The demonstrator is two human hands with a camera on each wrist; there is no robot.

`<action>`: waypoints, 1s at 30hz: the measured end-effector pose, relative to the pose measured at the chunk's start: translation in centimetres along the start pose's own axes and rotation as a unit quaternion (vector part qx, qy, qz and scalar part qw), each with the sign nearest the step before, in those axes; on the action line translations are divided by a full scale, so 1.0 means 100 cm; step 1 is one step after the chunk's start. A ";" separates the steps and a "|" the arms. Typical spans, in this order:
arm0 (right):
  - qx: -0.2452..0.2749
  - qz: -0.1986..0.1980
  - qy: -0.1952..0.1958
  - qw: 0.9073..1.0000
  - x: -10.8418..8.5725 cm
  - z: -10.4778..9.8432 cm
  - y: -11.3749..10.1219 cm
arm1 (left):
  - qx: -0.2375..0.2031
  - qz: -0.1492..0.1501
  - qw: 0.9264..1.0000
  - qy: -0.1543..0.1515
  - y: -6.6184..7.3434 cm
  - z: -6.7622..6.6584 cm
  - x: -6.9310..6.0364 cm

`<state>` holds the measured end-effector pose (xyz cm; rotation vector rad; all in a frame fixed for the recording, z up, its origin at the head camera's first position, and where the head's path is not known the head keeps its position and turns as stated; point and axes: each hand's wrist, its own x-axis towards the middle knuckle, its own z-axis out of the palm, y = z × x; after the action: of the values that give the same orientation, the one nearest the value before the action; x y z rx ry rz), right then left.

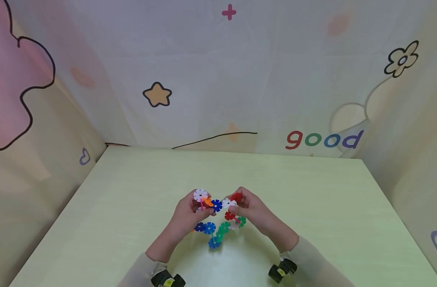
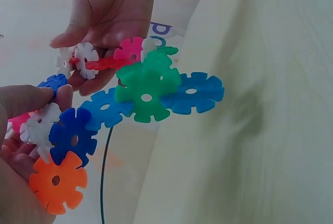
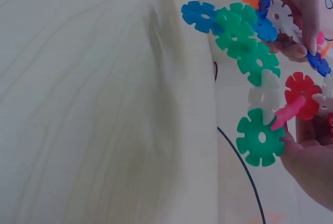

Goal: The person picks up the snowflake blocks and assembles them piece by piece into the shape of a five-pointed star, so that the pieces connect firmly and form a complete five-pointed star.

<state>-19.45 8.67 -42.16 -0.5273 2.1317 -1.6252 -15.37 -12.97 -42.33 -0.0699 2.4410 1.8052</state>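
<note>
Flower-shaped plastic snowflake discs, slotted edge to edge, form a curved chain between the two hands. My left hand (image 1: 189,212) pinches a dark blue disc (image 1: 216,205) between thumb and fingers. Beside it are an orange disc (image 1: 207,202) and a white disc (image 1: 200,194). My right hand (image 1: 253,208) holds the chain's other end by a white disc (image 1: 227,203), with a red disc (image 1: 236,197) at its fingers. Between the hands hang blue discs (image 2: 191,91), green discs (image 3: 259,63) and a pink disc (image 3: 289,112). Fingers partly hide both ends.
A pale wood-grain table (image 1: 132,175) lies beneath the hands. Printed cloth (image 1: 204,59) stands behind it and at both sides. Black wrist cameras (image 1: 283,270) are strapped over the sleeves.
</note>
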 end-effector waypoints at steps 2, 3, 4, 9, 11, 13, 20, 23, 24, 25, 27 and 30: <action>0.006 0.004 0.009 1.000 0.001 0.001 -0.002 | -0.005 0.001 1.000 0.002 0.001 0.000 0.000; 0.009 0.006 0.014 1.000 0.001 0.002 -0.003 | -0.007 0.002 1.000 0.003 0.002 0.000 0.000; 0.012 0.009 0.019 1.000 0.002 0.002 -0.004 | -0.007 0.003 1.000 0.004 0.002 0.001 0.000; 0.006 0.021 0.045 0.999 0.005 0.005 -0.007 | -0.006 0.008 1.000 0.009 0.004 0.002 0.000; 0.002 0.023 0.054 0.998 0.006 0.006 -0.008 | -0.005 0.008 1.000 0.015 0.004 0.003 0.001; -0.001 0.027 0.065 0.998 0.006 0.007 -0.009 | -0.007 0.005 1.000 0.015 0.006 0.003 0.002; -0.014 0.038 0.082 0.996 0.009 0.011 -0.010 | -0.023 -0.017 1.000 0.012 0.010 0.006 0.005; -0.019 0.043 0.072 0.996 0.012 0.009 -0.008 | -0.039 -0.029 0.999 -0.003 0.007 0.007 0.007; -0.019 0.047 0.065 0.997 0.013 0.008 -0.006 | -0.043 -0.033 0.998 -0.011 0.005 0.007 0.008; -0.018 0.050 0.056 0.997 0.014 0.007 -0.005 | -0.049 -0.038 0.998 -0.021 0.003 0.007 0.009; -0.021 0.060 0.037 0.997 0.016 0.003 -0.002 | -0.059 -0.046 0.996 -0.049 -0.002 0.006 0.012; -0.019 0.079 0.011 0.997 0.017 -0.003 0.001 | -0.067 -0.063 0.992 -0.092 -0.008 0.002 0.016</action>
<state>-21.05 8.10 -42.37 -0.3426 2.1650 -1.5134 -16.82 -12.92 -43.31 -0.0638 2.1400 1.8315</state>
